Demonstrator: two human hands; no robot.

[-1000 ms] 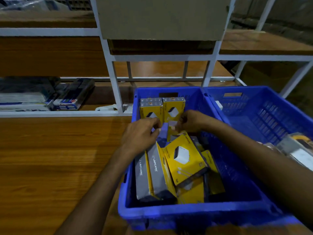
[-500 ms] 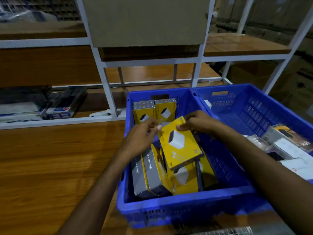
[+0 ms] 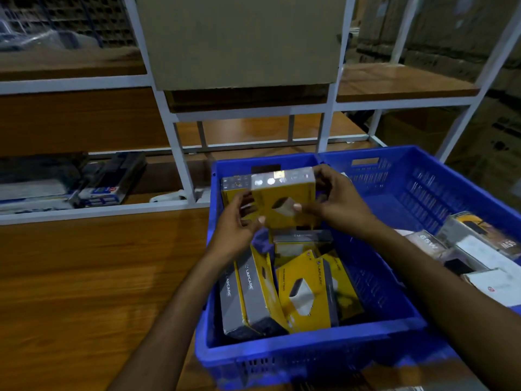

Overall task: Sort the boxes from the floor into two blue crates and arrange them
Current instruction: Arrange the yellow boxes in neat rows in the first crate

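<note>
Two blue crates stand side by side on a wooden floor. The left crate (image 3: 310, 359) holds several yellow and grey boxes, some upright at its far wall (image 3: 234, 187), others lying loose (image 3: 303, 292). Both hands hold one yellow box (image 3: 282, 198) upright over the crate's far end. My left hand (image 3: 239, 227) grips its lower left corner. My right hand (image 3: 335, 198) grips its right side, thumb on the front face. The right crate (image 3: 423, 193) has white and grey boxes (image 3: 479, 249) at its near right.
A white metal rack (image 3: 174, 142) with wooden shelves stands behind the crates. A large cardboard box (image 3: 242, 40) sits on its middle shelf. Dark flat packages (image 3: 107, 182) lie on the low shelf at left. Bare wooden floor (image 3: 98, 277) spreads to the left.
The yellow box went from lying tilted in my hands to standing upright, and it moved toward the crate's far wall beside the standing boxes. The view shifted slightly.
</note>
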